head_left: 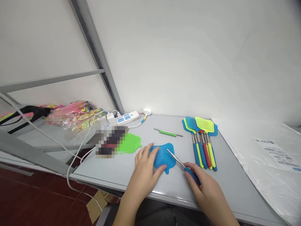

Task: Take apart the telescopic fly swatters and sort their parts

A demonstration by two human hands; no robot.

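Note:
A blue fly swatter head (164, 157), a perforated flat piece with a short stub toward me, lies on the grey table. My left hand (146, 164) grips it at its left side, thumb and fingers on its surface. In my right hand (202, 183) is a metal telescopic handle (177, 159) with a blue grip, its thin tip pointing up and left over the blue head, apart from the stub. Behind them lies another handle with a green grip (167, 133). Farther left is a green swatter head (132, 143), partly covered by a blurred patch.
Several assembled fly swatters (204, 147) are piled at the right. Beyond them spreads white plastic sheeting (265, 157). A power strip (128, 118) with cables stands at the back left, near a metal frame (98, 59). Bagged colourful items (75, 114) lie on the left shelf.

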